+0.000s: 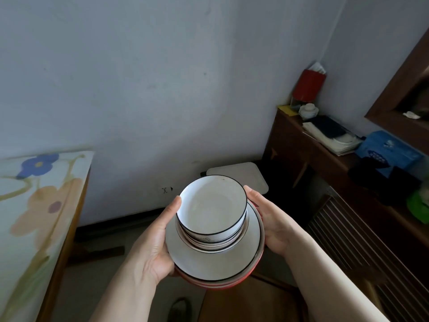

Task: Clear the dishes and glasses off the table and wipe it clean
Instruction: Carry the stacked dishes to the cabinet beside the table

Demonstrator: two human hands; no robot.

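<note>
The stack (pixel 216 240) is off the desk (pixel 34 205) and in the air at 6 o'clock. It is a bowl (pixel 211 203) nested on others, on a white plate (pixel 213 256), with a red dish (pixel 222 283) underneath. The left hand (pixel 153 247) and right hand (pixel 271 224) hold it at its 9 and 3 o'clock, each thumb pressed to the top bowl's wall.

To carry it well, I would hold it level with the thumbs braced so the bowls cannot slide on the plate, and watch the cabinet (pixel 325 163) at 3 o'clock while turning.

The fingers go under the stack and are hidden, so how far they wrap cannot be told. The number of nested bowls is unclear. The desk at 9 o'clock is cut off, so any glasses left there are unseen. No place to set the stack down shows.
</note>
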